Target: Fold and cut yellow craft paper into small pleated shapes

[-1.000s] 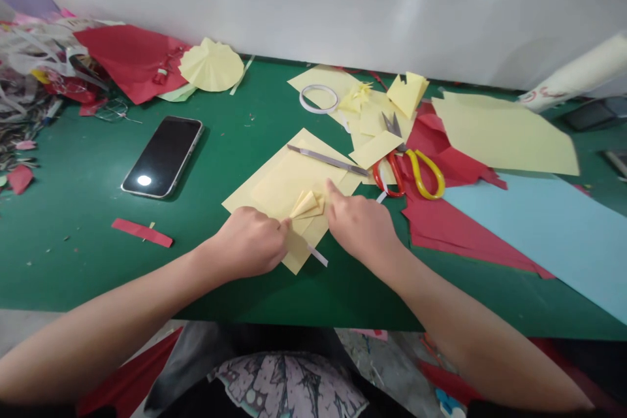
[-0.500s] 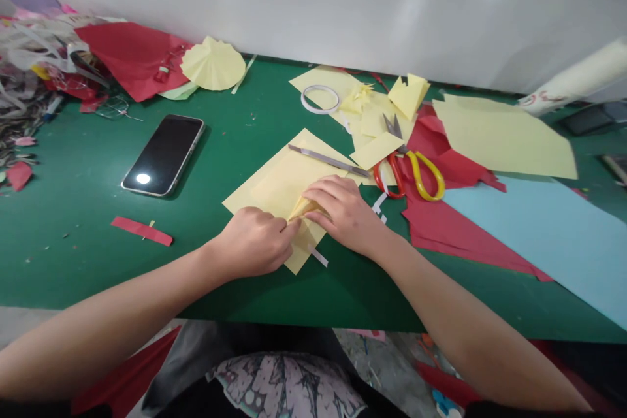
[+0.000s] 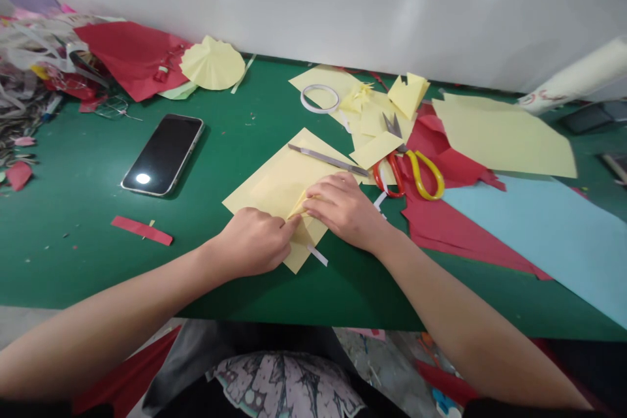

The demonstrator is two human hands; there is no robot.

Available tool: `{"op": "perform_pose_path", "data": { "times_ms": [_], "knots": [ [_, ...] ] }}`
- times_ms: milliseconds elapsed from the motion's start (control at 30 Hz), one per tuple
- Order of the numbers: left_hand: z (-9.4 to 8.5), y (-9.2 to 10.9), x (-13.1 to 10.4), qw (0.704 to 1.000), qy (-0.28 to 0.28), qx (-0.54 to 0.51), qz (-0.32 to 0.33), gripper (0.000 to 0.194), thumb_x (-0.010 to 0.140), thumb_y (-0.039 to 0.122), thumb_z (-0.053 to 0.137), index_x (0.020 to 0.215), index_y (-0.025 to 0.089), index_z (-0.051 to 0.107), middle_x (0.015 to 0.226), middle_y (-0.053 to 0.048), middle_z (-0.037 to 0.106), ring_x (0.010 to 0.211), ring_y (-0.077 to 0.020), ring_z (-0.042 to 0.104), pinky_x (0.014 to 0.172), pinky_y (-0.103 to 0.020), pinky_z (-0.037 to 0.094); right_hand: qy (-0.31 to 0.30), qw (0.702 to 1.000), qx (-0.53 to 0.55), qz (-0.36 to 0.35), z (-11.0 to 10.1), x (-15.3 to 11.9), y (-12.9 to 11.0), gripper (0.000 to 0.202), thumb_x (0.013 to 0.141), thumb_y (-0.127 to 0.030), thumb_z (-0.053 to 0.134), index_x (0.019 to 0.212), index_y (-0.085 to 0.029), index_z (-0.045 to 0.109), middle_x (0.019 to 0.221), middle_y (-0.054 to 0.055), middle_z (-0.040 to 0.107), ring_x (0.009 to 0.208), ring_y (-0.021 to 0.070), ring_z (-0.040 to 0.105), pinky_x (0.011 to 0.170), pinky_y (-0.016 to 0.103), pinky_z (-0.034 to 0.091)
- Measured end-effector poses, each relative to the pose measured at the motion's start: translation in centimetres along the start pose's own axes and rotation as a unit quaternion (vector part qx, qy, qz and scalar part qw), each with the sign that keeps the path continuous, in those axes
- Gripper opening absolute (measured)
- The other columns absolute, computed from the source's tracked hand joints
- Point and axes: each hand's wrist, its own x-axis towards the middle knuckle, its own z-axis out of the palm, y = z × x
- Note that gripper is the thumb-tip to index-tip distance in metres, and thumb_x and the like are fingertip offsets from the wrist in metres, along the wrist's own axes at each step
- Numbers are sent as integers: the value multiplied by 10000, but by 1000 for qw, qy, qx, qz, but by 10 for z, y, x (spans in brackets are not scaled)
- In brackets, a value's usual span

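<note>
Between my two hands is a small folded yellow paper piece (image 3: 298, 204), partly hidden by fingers. My left hand (image 3: 257, 240), curled with thumb and forefinger together, pinches its lower left end. The fingers of my right hand (image 3: 343, 209) close on its right side. Both hands are over a flat yellow paper sheet (image 3: 264, 176) on the green table. Across the sheet's upper right lies a slim metal craft knife (image 3: 326, 159). A short white strip (image 3: 318, 255) touches the sheet's lower edge.
Scissors (image 3: 425, 175) with red and yellow handles and a tape roll (image 3: 304, 99) lie beyond my right hand, among yellow scraps, red paper (image 3: 441, 225) and blue paper (image 3: 548, 222). To the left are a phone (image 3: 164, 155), a red strip (image 3: 142, 230) and a pleated yellow circle (image 3: 213, 65).
My right hand has shifted slightly, its fingers now a little further back along the folded piece. My left hand has barely moved.
</note>
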Motion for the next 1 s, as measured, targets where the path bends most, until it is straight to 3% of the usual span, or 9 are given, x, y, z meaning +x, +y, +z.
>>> {"op": "perform_pose_path", "data": {
  "times_ms": [300, 600, 833, 1000],
  "knots": [
    [2, 0, -1, 1000, -1, -6, 5, 365, 757, 171, 367, 1079, 88, 516, 529, -9, 578, 427, -137, 530, 359, -241, 297, -32, 999, -25, -14, 3, 0, 2, 267, 849, -134, 325, 867, -168, 589, 899, 46, 593, 883, 153, 454, 802, 321, 271],
    [2, -1, -1, 1000, 4, 5, 17, 361, 748, 173, 395, 1075, 79, 515, 516, 1, 568, 417, -144, 523, 341, -245, 299, -7, 1000, 9, 2, 8, 2, 1, 247, 844, -131, 335, 827, -157, 580, 870, 44, 578, 856, 150, 455, 779, 304, 291],
    [4, -2, 1, 996, 87, 1, 2, 246, 772, 172, 366, 857, 121, 592, 477, 7, 545, 394, -119, 501, 345, -219, 314, -5, 999, 33, 8, 8, 1, 1, 239, 841, -138, 348, 825, -160, 586, 866, 55, 577, 849, 158, 457, 766, 315, 297],
    [6, -3, 3, 993, 113, 14, -26, 214, 754, 166, 384, 729, 131, 594, 426, 17, 507, 352, -116, 467, 329, -223, 287, -8, 997, 71, 33, 4, 2, 1, 233, 846, -195, 373, 830, -159, 602, 872, 60, 581, 844, 160, 466, 753, 315, 307]
  ]
}}
